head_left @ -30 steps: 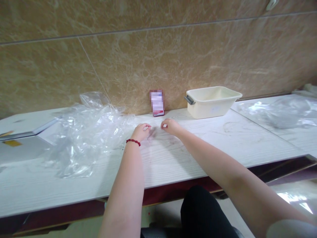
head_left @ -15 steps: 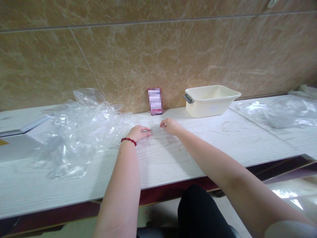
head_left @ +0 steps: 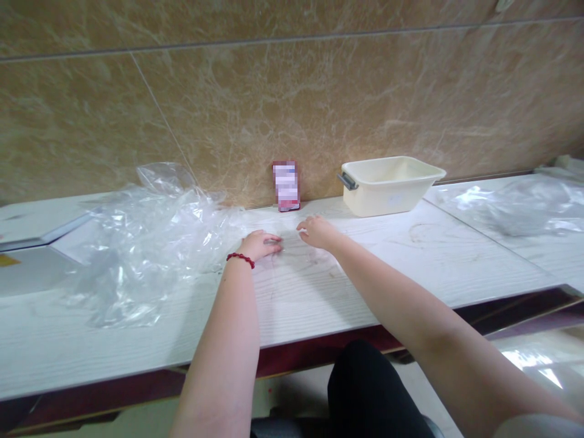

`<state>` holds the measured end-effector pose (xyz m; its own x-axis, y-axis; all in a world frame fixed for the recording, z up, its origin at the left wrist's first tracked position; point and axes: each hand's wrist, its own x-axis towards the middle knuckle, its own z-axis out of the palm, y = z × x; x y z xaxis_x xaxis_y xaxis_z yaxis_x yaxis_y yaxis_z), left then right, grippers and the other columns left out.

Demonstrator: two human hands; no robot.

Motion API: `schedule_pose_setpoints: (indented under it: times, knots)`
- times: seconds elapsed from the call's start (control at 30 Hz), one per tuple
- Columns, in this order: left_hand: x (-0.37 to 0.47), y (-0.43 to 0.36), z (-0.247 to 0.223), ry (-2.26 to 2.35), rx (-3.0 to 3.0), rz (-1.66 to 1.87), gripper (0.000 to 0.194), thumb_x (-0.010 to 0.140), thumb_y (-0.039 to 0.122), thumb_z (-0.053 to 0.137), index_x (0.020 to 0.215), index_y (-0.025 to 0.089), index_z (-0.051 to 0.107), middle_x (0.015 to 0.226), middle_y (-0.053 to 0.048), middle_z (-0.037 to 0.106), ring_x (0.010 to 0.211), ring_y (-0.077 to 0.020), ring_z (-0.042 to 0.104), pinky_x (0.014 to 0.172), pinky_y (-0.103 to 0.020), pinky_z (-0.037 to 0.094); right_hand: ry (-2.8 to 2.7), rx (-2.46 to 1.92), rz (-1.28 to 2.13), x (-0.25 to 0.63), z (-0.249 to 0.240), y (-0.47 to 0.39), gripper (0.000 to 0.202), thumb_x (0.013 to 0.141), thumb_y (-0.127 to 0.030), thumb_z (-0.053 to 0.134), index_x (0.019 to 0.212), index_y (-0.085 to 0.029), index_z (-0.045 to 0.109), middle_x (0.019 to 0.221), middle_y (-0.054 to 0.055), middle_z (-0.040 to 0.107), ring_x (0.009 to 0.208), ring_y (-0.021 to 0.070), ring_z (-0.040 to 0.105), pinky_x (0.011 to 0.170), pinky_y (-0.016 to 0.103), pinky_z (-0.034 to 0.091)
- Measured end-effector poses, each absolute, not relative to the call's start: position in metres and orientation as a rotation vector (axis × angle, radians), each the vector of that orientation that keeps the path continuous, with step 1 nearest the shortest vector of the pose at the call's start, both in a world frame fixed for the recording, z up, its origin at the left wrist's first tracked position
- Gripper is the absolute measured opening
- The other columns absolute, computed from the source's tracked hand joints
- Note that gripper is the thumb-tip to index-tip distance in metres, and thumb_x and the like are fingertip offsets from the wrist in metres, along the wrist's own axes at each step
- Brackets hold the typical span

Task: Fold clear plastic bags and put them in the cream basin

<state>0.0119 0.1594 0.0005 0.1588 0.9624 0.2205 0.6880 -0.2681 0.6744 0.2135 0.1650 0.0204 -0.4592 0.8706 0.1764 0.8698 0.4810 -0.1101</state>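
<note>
- Clear plastic (head_left: 146, 243) lies in a crumpled, shiny heap well to the left of the cream tub (head_left: 387, 198), spread from near the front of the white tabletop (head_left: 301, 304) back to the wall (head_left: 246, 109), with the left hand (head_left: 260, 245) just beside its right side.
- Nearest the camera, a dark-clothed knee (head_left: 360, 389) shows below the tabletop edge, in front of the cream tub and a little to its left.
- A white box (head_left: 31, 274) with a yellow patch sits at the far left from the cream tub, beyond the heap and partly covered by it.
- A red beaded bracelet (head_left: 240, 260) circles the left wrist, left of the cream tub and nearer the camera.
- Left grip: released, thumb and fingers parted, low over the tabletop, left of the cream tub and nearer than it. Whether thin film touches the fingertips, I cannot tell.
- Right grip: released, the fingers of the right hand (head_left: 319, 232) loosely bent and apart, just in front of the cream tub's left end; contact with the tabletop is unclear.
- More clear plastic film (head_left: 520, 207) lies to the right of the cream tub.
- The cream tub stands upright near the wall, a grey latch (head_left: 348, 180) at its left end.
- A red-edged card (head_left: 286, 187), its face blurred, leans upright by the wall, left of the cream tub.
</note>
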Motion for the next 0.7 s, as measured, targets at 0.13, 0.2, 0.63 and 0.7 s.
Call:
schedule_pose_setpoints:
  times: [0.13, 0.2, 0.63, 0.7]
  knots:
    - [0.013, 0.158, 0.001, 1.586, 2.178, 0.671, 0.028, 0.052, 0.038, 0.063, 0.077, 0.026, 0.065, 0.084, -0.004, 0.062, 0.098, -0.0231, 0.048, 0.080, -0.029, 0.036, -2.514, -1.583, 0.023, 0.215, 0.021, 0.165, 0.029, 0.075, -0.024, 0.041, 0.099, -0.025, 0.057, 0.097, 0.008, 0.054, 0.092, 0.0194, 0.046, 0.082, 0.032, 0.030]
    - [0.013, 0.158, 0.001, 1.608, 2.201, 0.645, 0.029, 0.054, 0.040, 0.062, 0.079, 0.026, 0.065, 0.089, -0.004, 0.062, 0.101, -0.0236, 0.046, 0.081, -0.030, 0.035, -2.544, -1.553, 0.043, 0.213, 0.023, 0.162, 0.028, 0.076, -0.025, 0.041, 0.098, -0.030, 0.057, 0.098, 0.007, 0.054, 0.093, 0.0200, 0.045, 0.082, 0.033, 0.030]
    - [0.013, 0.159, 0.000, 1.604, 2.166, 0.641, 0.026, 0.052, 0.040, 0.063, 0.076, 0.031, 0.065, 0.091, -0.002, 0.062, 0.104, -0.0237, 0.044, 0.082, -0.028, 0.034, -2.556, -1.631, 0.031, 0.211, 0.028, 0.155, 0.026, 0.073, -0.027, 0.042, 0.088, -0.027, 0.063, 0.093, 0.009, 0.054, 0.091, 0.0257, 0.044, 0.073, 0.036, 0.035]
    - [0.013, 0.159, -0.001, 1.611, 2.158, 0.647, 0.025, 0.052, 0.040, 0.063, 0.075, 0.031, 0.065, 0.091, -0.001, 0.062, 0.103, -0.0239, 0.045, 0.082, -0.029, 0.034, -2.555, -1.615, 0.030, 0.212, 0.029, 0.154, 0.027, 0.073, -0.026, 0.042, 0.092, -0.027, 0.061, 0.093, 0.009, 0.054, 0.091, 0.0242, 0.045, 0.075, 0.036, 0.034]
